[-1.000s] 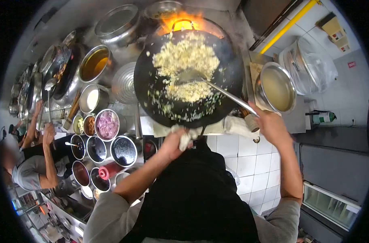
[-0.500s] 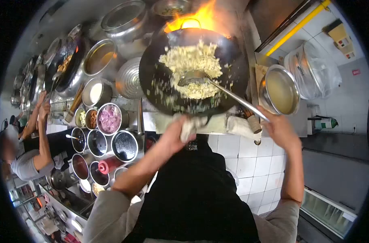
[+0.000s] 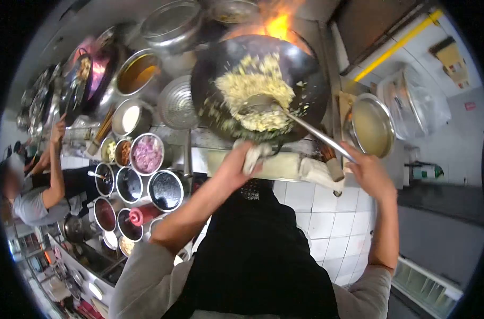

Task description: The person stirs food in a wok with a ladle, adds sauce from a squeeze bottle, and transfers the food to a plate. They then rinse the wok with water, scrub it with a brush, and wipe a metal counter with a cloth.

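My left hand [image 3: 238,169] is closed around a folded pale cloth [image 3: 257,157] at the near edge of a large dark wok [image 3: 310,72]. The cloth hides exactly how the fingers grip the edge. In the wok, pale yellow, rice-like food [image 3: 247,85] with green bits is blurred by motion, some pieces loose above the rest. My right hand [image 3: 372,175] is wrapped round the end of a long metal ladle [image 3: 319,133]. Its bowl rests in or just over the food, partly covered.
Flames [image 3: 279,26] rise behind the wok. To its left are a perforated strainer [image 3: 176,103], chopped purple onion [image 3: 147,154] in a pot and several sauce pots. A pot of cloudy liquid [image 3: 372,127] stands right. At far left a co-worker [image 3: 35,204] holds a pan.
The flames behind the wok have shrunk. The food has shifted within the wok, and my left hand has tipped slightly. The co-worker's pan is raised, with pinkish flame beside it.
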The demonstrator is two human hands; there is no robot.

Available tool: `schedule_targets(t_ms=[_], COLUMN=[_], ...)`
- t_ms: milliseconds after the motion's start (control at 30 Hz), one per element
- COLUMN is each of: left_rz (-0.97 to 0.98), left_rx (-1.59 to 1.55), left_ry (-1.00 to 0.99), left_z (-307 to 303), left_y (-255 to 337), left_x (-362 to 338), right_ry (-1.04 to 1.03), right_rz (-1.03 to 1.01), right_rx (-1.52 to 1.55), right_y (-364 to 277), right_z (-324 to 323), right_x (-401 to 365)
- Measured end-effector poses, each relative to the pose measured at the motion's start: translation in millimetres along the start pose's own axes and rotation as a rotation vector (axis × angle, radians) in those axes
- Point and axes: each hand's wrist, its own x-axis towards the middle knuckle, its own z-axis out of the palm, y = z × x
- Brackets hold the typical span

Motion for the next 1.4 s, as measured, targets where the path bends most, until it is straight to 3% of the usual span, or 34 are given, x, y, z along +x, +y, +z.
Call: schedule_targets(t_ms=[33,100,133,200,233,267,300,333,400,467,533,600,667,733,800,867,933,1000,1067,1100,1133,1167,1200,1267,1333,1400], left_rz=[0.018,0.045,0.085,0.052,-0.001,-0.042,-0.087,-0.088,-0.095,0.002,-0.001,0.066,0.046,-0.046,-0.047,-0.044,0.009,-0.079,0.072,0.061,-0.004,-0.027,-0.041,-0.064,-0.019,0.020], left_rx=[0.057,-0.007,0.087,0.235,0.120,0.183,0.208,0.151,0.030,0.062,0.054,0.111,0.212,0.261,0.303,0.077,0.009,0.067,0.073,0.138,0.261,0.285,0.318,0.321,0.084,-0.027], left_ry=[-0.129,0.053,-0.042,0.170,0.078,0.019,0.016,-0.115,0.087,0.021,0.067,0.202,-0.006,0.081,-0.045,0.176,-0.050,-0.263,0.011,-0.030,0.123,0.136,0.122,-0.091,-0.005,-0.029], left_z=[-5.3,8.1,-1.7,-8.3,-41.2,-46.5,-50.9,-44.7,-12.4,4.6,10.1,11.9,-29.3,-45.6,-59.4,-4.5,7.1,4.6,9.0,-14.4,-21.9,-28.9,-48.0,-57.7,-22.9,-7.4], left_y=[17.7,35.6,27.8,-9.5,-41.3,-48.5,-52.5,-45.2,-17.3,19.3,48.2,35.4,-15.3,-43.0,-43.8,-5.7,36.1,63.6,40.9,15.5,-8.7,-25.3,-38.6,-35.2,-13.0,24.2], left_x=[27.4,68.4,79.3,64.5,69.6,36.4,15.7,-6.2,-19.8,9.9,55.2,66.9,73.1,31.2,1.5,-21.2,8.1,61.6,79.6,93.5,82.2,57.6,39.4,2.0,-10.1,29.7], right_ry=[0.057,0.148,0.138,0.235,0.302,0.261,0.251,0.230,0.149,0.076,0.174,0.109,0.136,0.226,0.274,0.006,0.046,0.094,0.133,0.172,0.219,0.370,0.285,0.188,0.103,0.014], right_rz=[-0.037,-0.088,-0.111,0.041,0.000,0.086,0.047,0.022,-0.001,-0.031,-0.191,0.102,0.185,0.112,0.050,0.042,-0.020,-0.101,0.048,0.064,0.083,-0.038,0.076,0.088,0.079,0.039], right_rx=[-0.053,-0.127,-0.114,-0.074,-0.073,-0.062,-0.030,0.005,0.003,-0.014,-0.040,0.000,0.000,0.004,-0.026,-0.086,-0.091,-0.089,-0.179,-0.170,-0.165,-0.096,-0.107,-0.045,-0.025,-0.013], right_y=[1.2,1.8,3.8,15.0,20.1,4.7,4.2,4.4,-5.5,-4.3,6.6,-9.9,5.6,5.4,0.5,-17.5,-16.0,-13.4,-5.8,2.9,14.7,21.8,-4.2,-8.3,-5.3,2.6], right_z=[-6.7,2.2,21.9,57.7,73.6,67.9,62.6,56.8,14.1,-1.3,-10.4,7.4,51.0,65.8,49.0,0.5,-19.7,-22.1,8.7,32.9,54.3,68.7,52.1,35.9,7.0,-4.0], right_x=[7.7,38.9,49.5,73.2,71.2,60.0,47.7,36.7,14.7,12.5,33.9,65.6,85.1,64.2,44.4,12.6,11.2,36.0,71.2,80.0,89.3,83.3,66.7,38.8,18.2,19.6])
